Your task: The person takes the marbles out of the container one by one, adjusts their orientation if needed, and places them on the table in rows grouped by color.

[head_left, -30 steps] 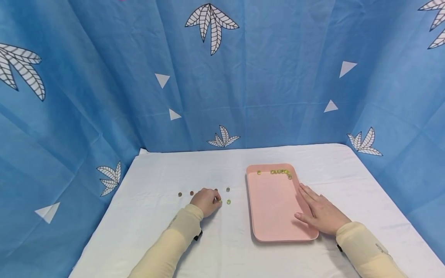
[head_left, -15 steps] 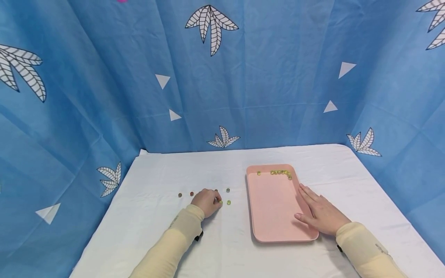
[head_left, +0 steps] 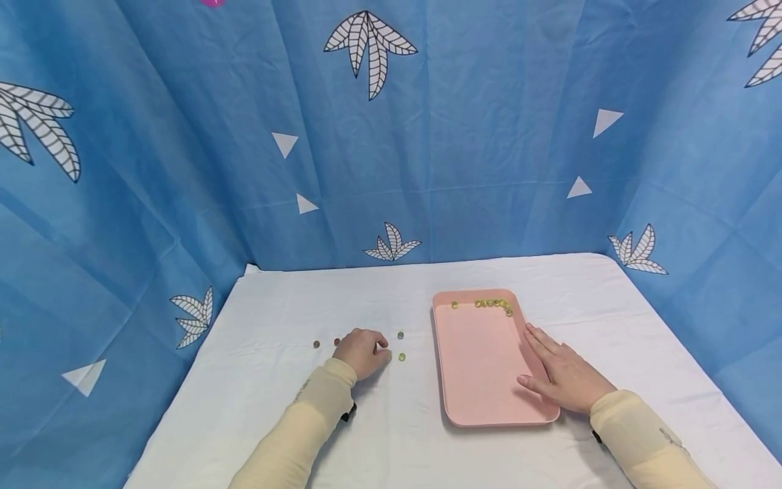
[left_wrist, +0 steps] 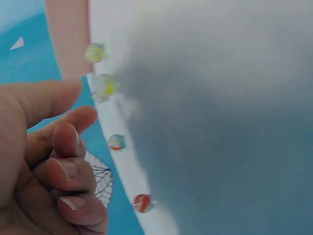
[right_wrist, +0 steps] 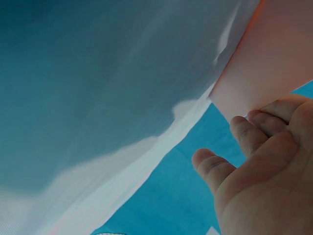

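My left hand (head_left: 363,353) is low over the white cloth, its index finger raised apart from the thumb and the other fingers curled inward. Just beyond the thumb tip, the left wrist view shows a clear marble with yellow in it (left_wrist: 104,86). Another yellow-green marble (head_left: 402,356) lies to the right of this hand, and a dark one (head_left: 400,335) is farther back. With straight fingers, my right hand (head_left: 568,373) rests along the right rim of a pink tray (head_left: 482,367), the thumb reaching over its inside.
Several yellow-green marbles (head_left: 491,303) line the tray's far edge. Two darker marbles, one brownish (head_left: 316,344) and one reddish (head_left: 337,341), lie left of the left hand. A blue patterned curtain (head_left: 489,136) stands behind the white-covered table (head_left: 263,407).
The left index finger has lifted away from the thumb, where the two met at the yellow marble before. The right hand and tray stay in place.
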{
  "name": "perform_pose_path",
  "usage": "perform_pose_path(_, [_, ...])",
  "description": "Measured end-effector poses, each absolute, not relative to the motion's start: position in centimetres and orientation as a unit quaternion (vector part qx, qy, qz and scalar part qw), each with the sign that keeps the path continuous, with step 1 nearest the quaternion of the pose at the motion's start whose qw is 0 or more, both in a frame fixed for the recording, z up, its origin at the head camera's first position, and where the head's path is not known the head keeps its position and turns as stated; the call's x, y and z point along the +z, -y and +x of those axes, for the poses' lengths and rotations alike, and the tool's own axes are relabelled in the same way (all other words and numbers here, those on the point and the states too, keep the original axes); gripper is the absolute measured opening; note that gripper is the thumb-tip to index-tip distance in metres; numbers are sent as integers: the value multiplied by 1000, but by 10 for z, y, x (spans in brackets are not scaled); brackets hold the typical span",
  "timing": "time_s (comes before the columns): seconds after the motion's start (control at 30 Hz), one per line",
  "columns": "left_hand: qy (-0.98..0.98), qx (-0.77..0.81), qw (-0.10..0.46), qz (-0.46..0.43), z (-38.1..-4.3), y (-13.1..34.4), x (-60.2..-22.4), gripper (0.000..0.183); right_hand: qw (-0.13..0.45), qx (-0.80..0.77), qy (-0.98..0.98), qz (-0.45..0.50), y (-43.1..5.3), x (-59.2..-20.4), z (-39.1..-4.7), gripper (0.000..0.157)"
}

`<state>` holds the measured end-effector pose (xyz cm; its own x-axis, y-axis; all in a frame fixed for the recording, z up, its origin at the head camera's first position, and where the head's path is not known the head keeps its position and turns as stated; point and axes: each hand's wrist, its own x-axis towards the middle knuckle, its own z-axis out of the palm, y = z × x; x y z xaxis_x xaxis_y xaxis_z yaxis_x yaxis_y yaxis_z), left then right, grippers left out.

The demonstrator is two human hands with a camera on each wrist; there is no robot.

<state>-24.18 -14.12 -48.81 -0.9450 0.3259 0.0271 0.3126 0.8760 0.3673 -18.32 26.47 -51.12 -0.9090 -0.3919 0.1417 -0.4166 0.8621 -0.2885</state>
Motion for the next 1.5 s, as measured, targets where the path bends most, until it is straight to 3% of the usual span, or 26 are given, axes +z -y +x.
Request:
perform_pose_path(0.73, [-954, 190, -6, 230, -263, 59, -424, 20, 55, 157, 962, 215, -266, -512, -184, 89])
perform_pose_path(1.07, [-946, 192, 12, 259, -272, 8, -417, 25, 37, 157, 965, 205, -267, -513, -184, 91])
perform_pose_path(1.5, [-948, 191, 29, 252, -283, -38, -422, 16, 49, 164, 961, 215, -266, -510, -183, 89])
